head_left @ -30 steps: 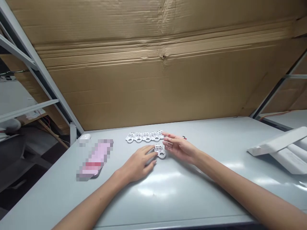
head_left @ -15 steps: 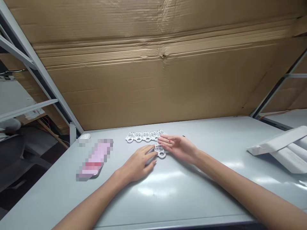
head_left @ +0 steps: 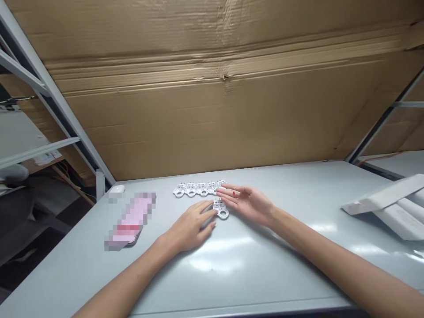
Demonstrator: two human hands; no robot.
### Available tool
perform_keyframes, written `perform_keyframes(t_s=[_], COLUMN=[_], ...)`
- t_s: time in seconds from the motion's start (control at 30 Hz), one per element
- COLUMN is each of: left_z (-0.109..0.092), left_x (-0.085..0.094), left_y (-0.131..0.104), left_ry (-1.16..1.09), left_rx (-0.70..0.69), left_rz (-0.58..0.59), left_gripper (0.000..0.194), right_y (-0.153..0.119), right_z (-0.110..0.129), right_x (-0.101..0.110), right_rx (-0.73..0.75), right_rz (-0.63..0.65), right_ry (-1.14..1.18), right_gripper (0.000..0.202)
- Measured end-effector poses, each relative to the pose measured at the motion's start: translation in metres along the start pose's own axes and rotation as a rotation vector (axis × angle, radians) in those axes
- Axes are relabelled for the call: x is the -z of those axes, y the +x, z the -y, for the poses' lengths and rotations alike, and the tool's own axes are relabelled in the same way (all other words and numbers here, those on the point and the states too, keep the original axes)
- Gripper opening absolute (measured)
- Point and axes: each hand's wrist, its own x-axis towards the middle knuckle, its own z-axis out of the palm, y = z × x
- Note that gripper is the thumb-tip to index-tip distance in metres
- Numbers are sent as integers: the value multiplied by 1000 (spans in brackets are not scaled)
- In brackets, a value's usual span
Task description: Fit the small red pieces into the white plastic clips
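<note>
Leaning in from where I stand, I see the left hand [head_left: 192,227] lying low on the pale grey table [head_left: 285,269], palm down, its fingers loosely spread and the thumb held apart from them. The fingertips come right up against the near-left side of a white ringed piece [head_left: 220,206], and it looks to me as though they touch its edge rather than pinch it. That piece lies flat between the two hands, its round opening toward the person and its blockier end pointing away. On the other side, the right hand [head_left: 248,202] is turned with its palm showing, the fingers stretched out straight toward the left and close together, the thumb along the top. A small red bit [head_left: 233,193] shows against those fingers, too tiny for me to make out. The lower fingertips reach just beside the piece's far end; whether they touch it I can't tell. Just beyond sits a row of five similar white parts [head_left: 202,189], side by side, the rightmost partly hidden by the right hand's fingers. Off to the left lie a pink slab [head_left: 135,216], blurred over, and a small white case [head_left: 117,189], both well apart from the hands
</note>
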Motion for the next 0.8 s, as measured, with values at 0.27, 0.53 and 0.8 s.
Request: perform_keyframes(t_s=[0.27,0.53,0.8], left_z=[-1,1,0], left_x=[1,0,1], left_y=[1,0,1], left_ry=[-16,-25,-47], left_rx=[-2,-16,-28], left_rz=[-7,-10,-1], left_gripper=[31,33,37], right_y=[-4,-10,-10], right_z=[2,6,5], right_x=[-4,-13,-11], right_rx=[-13,-34,-33], right_rz=[-6,-60,-36], right_ry=[39,30,-21], right_gripper=[43,51,43])
